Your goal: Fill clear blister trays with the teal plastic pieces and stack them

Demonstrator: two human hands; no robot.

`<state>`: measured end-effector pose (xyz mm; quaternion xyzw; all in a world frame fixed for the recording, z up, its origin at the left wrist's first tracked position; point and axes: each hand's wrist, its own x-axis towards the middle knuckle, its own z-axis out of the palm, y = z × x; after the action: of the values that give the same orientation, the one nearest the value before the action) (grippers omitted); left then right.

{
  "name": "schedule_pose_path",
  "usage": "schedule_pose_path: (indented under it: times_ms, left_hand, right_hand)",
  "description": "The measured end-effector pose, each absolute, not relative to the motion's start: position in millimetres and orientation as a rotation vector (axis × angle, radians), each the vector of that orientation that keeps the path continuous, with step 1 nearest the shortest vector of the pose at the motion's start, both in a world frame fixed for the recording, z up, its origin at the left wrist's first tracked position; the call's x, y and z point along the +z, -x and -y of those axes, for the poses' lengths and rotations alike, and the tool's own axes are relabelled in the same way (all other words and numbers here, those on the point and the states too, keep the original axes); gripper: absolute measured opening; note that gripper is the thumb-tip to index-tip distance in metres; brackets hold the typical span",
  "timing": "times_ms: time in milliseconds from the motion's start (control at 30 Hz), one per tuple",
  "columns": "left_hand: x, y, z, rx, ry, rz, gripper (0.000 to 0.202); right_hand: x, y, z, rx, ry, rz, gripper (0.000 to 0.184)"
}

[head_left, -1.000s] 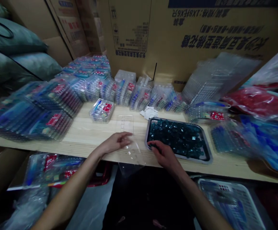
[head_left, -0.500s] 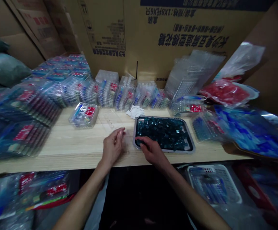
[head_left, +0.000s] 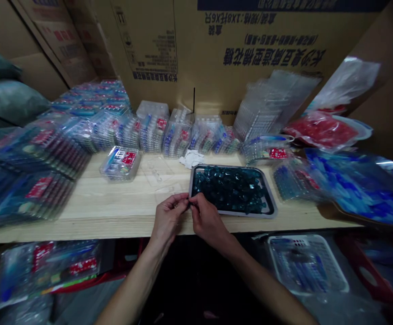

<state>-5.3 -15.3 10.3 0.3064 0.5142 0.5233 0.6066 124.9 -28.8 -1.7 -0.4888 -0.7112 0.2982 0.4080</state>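
Observation:
My left hand [head_left: 169, 217] and my right hand [head_left: 207, 220] meet at the tray's left front corner, fingertips pinched together. Between them shows a tiny dark bit, too small to name. Right beside them lies a grey-rimmed tray [head_left: 275, 211] full of dark teal, glassy pieces [head_left: 228, 187]. Behind my left hand, a clear flat plastic piece [head_left: 156, 170] rests on the wooden tabletop [head_left: 115, 203]. A filled clear plastic pack [head_left: 120, 163] with a red-and-white insert sits farther left. Crumpled white paper [head_left: 191, 158] lies just behind the tray.
Filled packs [head_left: 152, 131] stand in rows along the back and in stacks [head_left: 40, 194] at the left. Empty clear shells [head_left: 264, 108] lean against a big carton [head_left: 189, 54]. At right are blue packets [head_left: 362, 180] and a red bag [head_left: 321, 128]. A white basket [head_left: 342, 280] sits below the table edge.
My right hand has come off the tray's left edge toward my left hand. My left hand has moved right and nearer to me, and the fingertips now meet.

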Motion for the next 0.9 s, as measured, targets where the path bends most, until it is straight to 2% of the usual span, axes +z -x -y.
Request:
schedule_pose_path:
  times_ms: [333,533,700,900]
  left_hand:
    - [-2,-2,25,1.211,-0.791,-1.233,0.033]
    - [-11,-1,30,1.179,-1.011,-1.287,0.028]
    - [-8,0,33,1.198,-1.219,-1.361,0.026]
    - [-7,-1,41,1.053,-1.177,-1.244,0.025]
  right_hand:
    - [-9,-129,26,0.793,1.281,1.739,0.009]
    - [-13,-127,29,0.768,1.366,1.79,0.015]
    - [-6,-124,39,0.632,1.662,1.979,0.015]
    - [-4,-128,45,0.287,1.74,2.216,0.014]
